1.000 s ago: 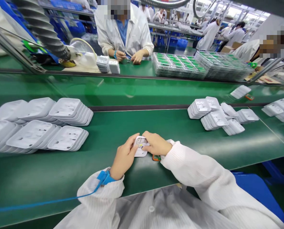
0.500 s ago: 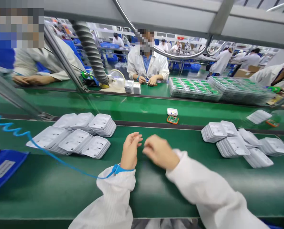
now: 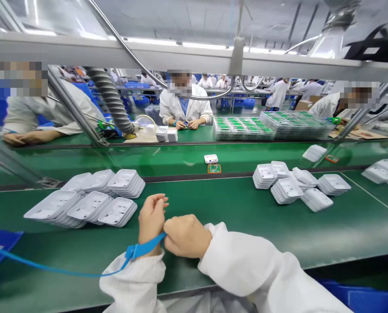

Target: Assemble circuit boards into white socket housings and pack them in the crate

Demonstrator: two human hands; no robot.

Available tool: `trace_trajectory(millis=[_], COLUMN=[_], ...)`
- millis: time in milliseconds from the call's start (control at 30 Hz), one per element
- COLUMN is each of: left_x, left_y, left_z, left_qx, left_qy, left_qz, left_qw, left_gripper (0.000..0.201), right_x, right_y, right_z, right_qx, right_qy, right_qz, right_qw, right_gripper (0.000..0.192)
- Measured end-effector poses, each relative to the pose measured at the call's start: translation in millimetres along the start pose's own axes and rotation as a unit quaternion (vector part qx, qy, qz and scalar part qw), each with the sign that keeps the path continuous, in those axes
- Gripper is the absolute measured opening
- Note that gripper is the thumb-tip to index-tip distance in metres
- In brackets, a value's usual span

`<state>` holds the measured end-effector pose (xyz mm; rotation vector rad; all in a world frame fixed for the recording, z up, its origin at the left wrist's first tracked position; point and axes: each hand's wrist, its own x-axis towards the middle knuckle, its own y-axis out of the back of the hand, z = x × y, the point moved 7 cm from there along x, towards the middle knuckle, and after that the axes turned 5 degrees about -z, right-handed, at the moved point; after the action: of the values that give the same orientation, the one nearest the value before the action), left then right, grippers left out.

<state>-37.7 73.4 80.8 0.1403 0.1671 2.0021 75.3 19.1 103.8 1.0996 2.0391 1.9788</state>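
Note:
Around my left wrist runs a blue anti-static wrist strap (image 3: 144,248), its cord trailing off to the left. My left hand (image 3: 151,219) is raised over the green bench, holding nothing, with its fingers loosely bent and parted. My right hand (image 3: 187,236) is closed on the strap's end at the inner side of the left wrist and pulls the band away from the skin. Stacks of white plastic housings (image 3: 117,211) lie to the left of my hands. More white housing stacks (image 3: 286,190) stand to the right.
On the green belt (image 3: 167,158) ahead lie a small white housing (image 3: 210,159) and a green circuit board (image 3: 214,168) with an orange edge. Trays of green boards (image 3: 242,128) stand beyond. Co-workers sit across the belt. A metal bar (image 3: 194,52) crosses overhead.
My right hand has moved onto the left wrist and gripped the strap, which is now pulled out from the wrist. The view has tilted up and shifted right.

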Motion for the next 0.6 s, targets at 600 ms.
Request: trace_trajectory(millis=[600], left_x=[-211.2], left_y=[14.1], left_z=[2.6], left_qx=[0.486], left_qy=[-0.345], left_qz=[-0.068], left_qw=[0.800], left_gripper=[0.035], right_x=[71.5], right_y=[304.8], right_z=[46.7], right_qx=[-0.082], right_qy=[0.112], right_qz=[0.360], right_qw=[0.923], right_gripper=[0.024])
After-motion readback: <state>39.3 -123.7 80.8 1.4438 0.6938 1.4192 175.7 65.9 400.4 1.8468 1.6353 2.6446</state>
